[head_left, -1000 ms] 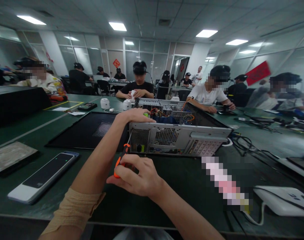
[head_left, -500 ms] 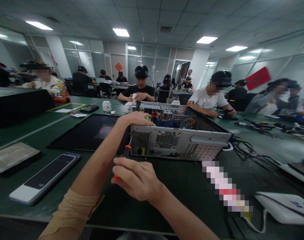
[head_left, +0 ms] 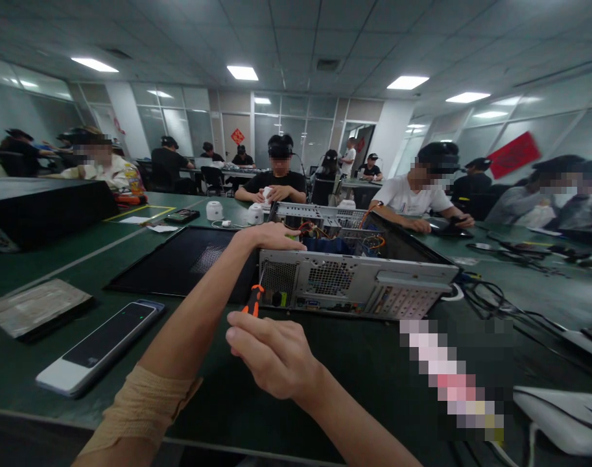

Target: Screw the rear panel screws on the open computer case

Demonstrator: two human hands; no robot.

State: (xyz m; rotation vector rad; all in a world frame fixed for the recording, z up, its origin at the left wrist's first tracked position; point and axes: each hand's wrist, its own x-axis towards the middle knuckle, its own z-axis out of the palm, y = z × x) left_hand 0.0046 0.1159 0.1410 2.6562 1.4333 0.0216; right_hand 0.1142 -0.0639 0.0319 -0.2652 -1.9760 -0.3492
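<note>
A computer case (head_left: 344, 285) lies on its side with its top open, its metal rear panel towards me. My right hand (head_left: 279, 357) is closed round the handle of an orange-and-black screwdriver (head_left: 255, 298). Its thin shaft points up to the upper left corner of the rear panel; the tip's exact contact is too small to make out. Across the case's near left top edge lies my left hand (head_left: 279, 237), fingers stretched out flat and pointing right. Wires (head_left: 319, 230) and a blue part show inside the case beyond it.
A black side panel (head_left: 179, 259) lies left of the case. Nearer are a white-and-black device (head_left: 101, 350) and a flat metal drive (head_left: 37, 305). Cables (head_left: 490, 292) and a white box (head_left: 563, 415) are on the right. A co-worker (head_left: 276, 175) sits opposite, another (head_left: 417, 188) at the right.
The view has shifted slightly, so things appear lower and further right. The screwdriver's handle shows more orange above my right fingers, and its lower end has gone out of sight. My left hand stays on the case.
</note>
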